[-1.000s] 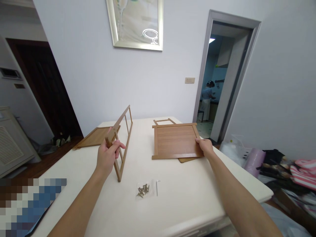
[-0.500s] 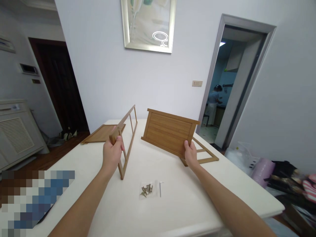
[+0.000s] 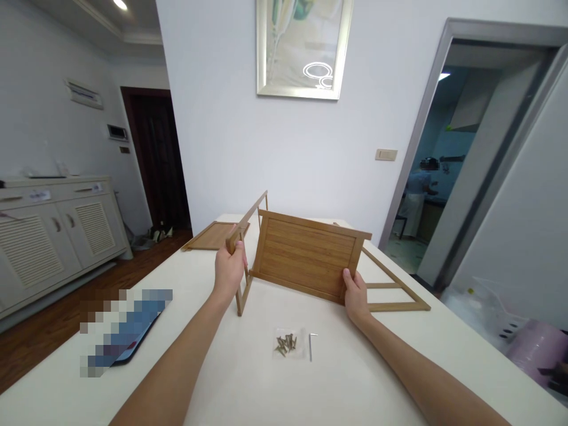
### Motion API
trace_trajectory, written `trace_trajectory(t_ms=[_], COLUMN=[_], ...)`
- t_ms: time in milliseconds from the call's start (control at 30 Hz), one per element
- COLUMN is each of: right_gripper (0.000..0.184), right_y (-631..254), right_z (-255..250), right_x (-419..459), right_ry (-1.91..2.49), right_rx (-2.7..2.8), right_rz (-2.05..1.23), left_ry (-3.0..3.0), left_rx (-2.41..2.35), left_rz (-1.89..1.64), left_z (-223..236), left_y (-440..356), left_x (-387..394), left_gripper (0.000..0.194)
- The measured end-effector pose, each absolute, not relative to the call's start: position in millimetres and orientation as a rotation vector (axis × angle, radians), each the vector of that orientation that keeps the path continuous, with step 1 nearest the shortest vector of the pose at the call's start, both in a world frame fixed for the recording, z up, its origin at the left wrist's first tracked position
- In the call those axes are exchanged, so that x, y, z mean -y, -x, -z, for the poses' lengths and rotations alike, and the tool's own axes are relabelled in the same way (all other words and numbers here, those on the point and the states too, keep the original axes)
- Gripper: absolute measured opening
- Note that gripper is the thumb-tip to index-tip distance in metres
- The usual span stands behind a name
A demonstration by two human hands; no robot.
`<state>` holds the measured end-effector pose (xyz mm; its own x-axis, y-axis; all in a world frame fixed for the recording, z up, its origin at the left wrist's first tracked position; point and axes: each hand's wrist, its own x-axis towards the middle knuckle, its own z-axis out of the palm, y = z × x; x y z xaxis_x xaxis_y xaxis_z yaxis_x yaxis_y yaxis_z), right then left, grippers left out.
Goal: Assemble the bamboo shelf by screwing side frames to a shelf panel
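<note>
My left hand [image 3: 229, 269] is closed around the near end of a slatted wooden side frame [image 3: 240, 303], which stands on its edge on the table. In my right hand [image 3: 355, 293] is a wooden panel [image 3: 306, 254], gripped at its right edge and tilted up. The panel's left edge is close against the side frame; whether they touch I cannot tell. A second wooden frame [image 3: 399, 296] lies flat behind my right hand, partly hidden by the panel. Another wooden panel [image 3: 213, 235] lies at the far left of the table, beyond my left hand.
Near the middle of the white table [image 3: 275, 393] lie a clear bag of screws [image 3: 287, 343] and a hex key [image 3: 311, 348]. A phone-like device [image 3: 137, 340], partly blurred out, lies at the left. Through the doorway a person [image 3: 416, 189] stands in another room.
The panel in my right hand has come left toward the side frame, closing the gap between them. My view has turned left, so the scene sits further right.
</note>
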<state>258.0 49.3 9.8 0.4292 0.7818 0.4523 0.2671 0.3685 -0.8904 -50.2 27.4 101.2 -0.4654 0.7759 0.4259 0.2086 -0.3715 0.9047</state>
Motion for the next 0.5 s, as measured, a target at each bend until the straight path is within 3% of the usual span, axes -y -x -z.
trace_trajectory(t_ms=[267,500], right_gripper=[0.049,0.057], right_y=[-262,-284], right_z=[-18,-18], right_x=[-59,-72], right_ry=[1.298,1.443], right_rx=[1.141,1.106], right_rz=[-0.361,-0.235], left_ry=[-1.248,-1.311], left_rx=[-1.480,-1.467], left_rz=[-1.898,-1.846], left_z=[-100,-105], left_y=[57,55], left_x=[-33,-25], left_gripper=[0.028,0.028])
